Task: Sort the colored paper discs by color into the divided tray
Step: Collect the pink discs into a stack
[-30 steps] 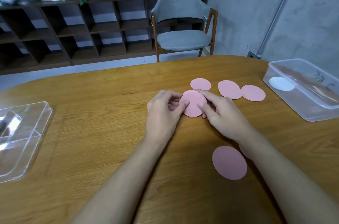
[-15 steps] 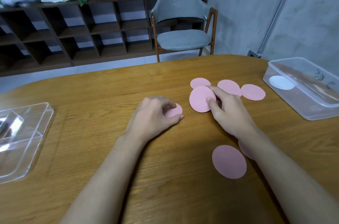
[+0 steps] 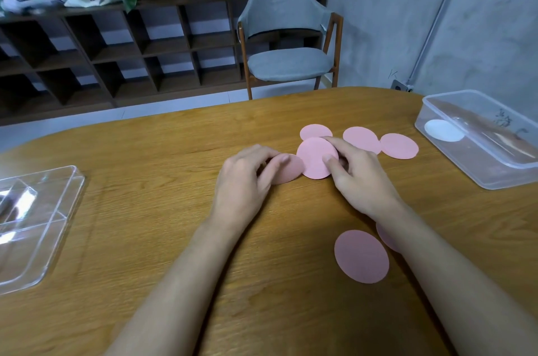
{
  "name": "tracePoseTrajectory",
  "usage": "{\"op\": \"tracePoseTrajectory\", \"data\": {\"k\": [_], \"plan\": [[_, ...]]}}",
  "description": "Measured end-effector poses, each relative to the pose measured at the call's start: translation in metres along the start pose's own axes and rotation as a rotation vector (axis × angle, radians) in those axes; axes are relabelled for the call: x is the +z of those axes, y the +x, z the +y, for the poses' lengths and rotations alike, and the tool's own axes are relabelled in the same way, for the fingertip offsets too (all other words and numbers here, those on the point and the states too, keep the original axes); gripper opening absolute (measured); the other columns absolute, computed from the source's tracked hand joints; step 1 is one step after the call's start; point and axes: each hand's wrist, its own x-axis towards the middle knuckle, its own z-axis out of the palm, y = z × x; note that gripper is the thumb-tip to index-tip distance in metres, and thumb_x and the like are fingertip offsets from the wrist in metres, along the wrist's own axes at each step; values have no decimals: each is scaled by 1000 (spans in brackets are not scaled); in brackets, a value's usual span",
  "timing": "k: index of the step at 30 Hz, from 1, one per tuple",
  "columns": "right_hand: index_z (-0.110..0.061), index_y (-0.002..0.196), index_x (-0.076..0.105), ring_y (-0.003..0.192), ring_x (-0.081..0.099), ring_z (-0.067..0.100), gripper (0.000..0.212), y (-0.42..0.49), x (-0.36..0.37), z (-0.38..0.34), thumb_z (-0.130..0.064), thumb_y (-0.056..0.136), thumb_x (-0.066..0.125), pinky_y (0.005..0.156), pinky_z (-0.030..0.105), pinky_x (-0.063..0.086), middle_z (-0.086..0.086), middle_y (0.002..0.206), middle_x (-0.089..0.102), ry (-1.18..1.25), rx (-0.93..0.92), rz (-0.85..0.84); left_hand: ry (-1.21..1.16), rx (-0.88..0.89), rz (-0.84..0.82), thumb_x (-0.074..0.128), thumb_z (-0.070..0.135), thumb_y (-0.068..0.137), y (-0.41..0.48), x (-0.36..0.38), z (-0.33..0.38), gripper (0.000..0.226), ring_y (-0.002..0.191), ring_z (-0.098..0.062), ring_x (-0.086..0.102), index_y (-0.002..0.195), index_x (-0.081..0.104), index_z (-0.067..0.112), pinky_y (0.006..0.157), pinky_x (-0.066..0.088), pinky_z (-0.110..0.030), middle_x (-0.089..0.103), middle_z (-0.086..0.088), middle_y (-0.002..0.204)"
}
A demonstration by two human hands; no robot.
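Note:
Several pink paper discs lie on the wooden table [image 3: 145, 239]. My right hand [image 3: 361, 178] pinches one pink disc [image 3: 316, 159], tilted up near the table's middle. Just left of it, my left hand [image 3: 247, 181] grips a second pink disc [image 3: 288, 169], its fingers curled over it. Three more pink discs lie beyond the hands: one [image 3: 316, 131], one [image 3: 362, 138] and one [image 3: 398, 146]. A near pink disc [image 3: 361, 256] lies by my right forearm, and another [image 3: 387, 236] is mostly hidden under it. The clear divided tray [image 3: 37, 224] sits at the left edge.
A clear plastic box [image 3: 477, 140] with a white disc [image 3: 444, 130] inside stands at the far right. A grey chair [image 3: 288, 35] and dark shelves [image 3: 116, 49] stand beyond the table's far edge.
A second ago both hands held one stack together. They split it: my left hand drew a disc leftward, my right lifted another, and the two hands have now come close again.

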Motion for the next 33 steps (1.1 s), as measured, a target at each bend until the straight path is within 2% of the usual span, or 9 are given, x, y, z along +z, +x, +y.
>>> {"op": "tracePoseTrajectory", "data": {"k": [4, 6, 13, 17, 20, 22, 24, 28, 33], "plan": [[-35, 144, 57, 80, 63, 19, 42, 0, 4, 2, -21, 105, 54, 78, 36, 54, 3, 86, 68, 118, 6, -33, -226, -204, 19, 75, 27, 94, -2, 3, 7, 11, 58, -10, 65, 92, 80, 17, 64, 53, -25, 71, 6, 65], [-36, 145, 56, 76, 63, 13, 43, 0, 5, 1, -19, 105, 53, 77, 32, 53, -3, 80, 67, 156, 2, -68, -294, -290, 9, 78, 25, 92, -1, 6, 7, 9, 51, -14, 66, 94, 80, 17, 60, 58, -29, 70, 3, 60], [-46, 142, 55, 76, 65, 15, 42, -2, 8, -3, -23, 109, 43, 85, 31, 53, 0, 80, 68, 173, -21, -138, -235, -317, -7, 82, 30, 88, -4, 13, 4, 27, 60, -8, 73, 113, 79, 21, 75, 63, -35, 76, 6, 89], [-44, 141, 58, 79, 64, 10, 45, -2, 7, -7, -18, 109, 40, 82, 19, 48, -3, 83, 69, 194, -11, -158, -174, -306, -4, 80, 34, 89, -4, 13, 8, 33, 66, -6, 72, 120, 78, 24, 81, 59, -26, 77, 9, 97], [-34, 153, 46, 103, 59, 4, 44, -6, 6, -11, -32, 109, 42, 100, 27, 45, -16, 111, 67, 87, -55, -179, -166, -299, 19, 81, 34, 88, -4, 12, 12, 33, 69, -4, 70, 119, 78, 22, 77, 54, -15, 80, 11, 94], [-28, 160, 33, 131, 50, 8, 55, -7, 7, -12, -41, 108, 43, 114, 34, 38, -11, 145, 57, -34, -109, -190, -177, -305, 46, 81, 35, 87, -4, 12, 13, 30, 69, -3, 71, 114, 81, 22, 80, 55, -20, 80, 11, 89], [-24, 163, 24, 144, 41, 14, 61, -5, 9, -13, -39, 108, 45, 118, 36, 34, -4, 157, 46, -102, -123, -199, -151, -282, 74, 81, 35, 88, -4, 14, 14, 27, 70, -4, 71, 110, 82, 19, 81, 54, -19, 80, 8, 87], [-21, 160, 35, 135, 49, 16, 54, -3, 9, -11, -27, 108, 49, 108, 27, 38, -2, 148, 56, -130, -124, -139, -2, -133, 76, 77, 30, 93, -6, 19, 19, 22, 72, -13, 69, 103, 82, 12, 76, 50, -26, 79, -2, 86], [-26, 142, 55, 88, 56, 2, 38, 2, -7, 1, -24, 104, 55, 74, 12, 37, -9, 105, 64, -57, -6, -68, 3, -98, -57, 72, 35, 96, -6, 22, 10, 28, 92, -11, 71, 118, 78, 18, 88, 52, -30, 79, 2, 104]]}}
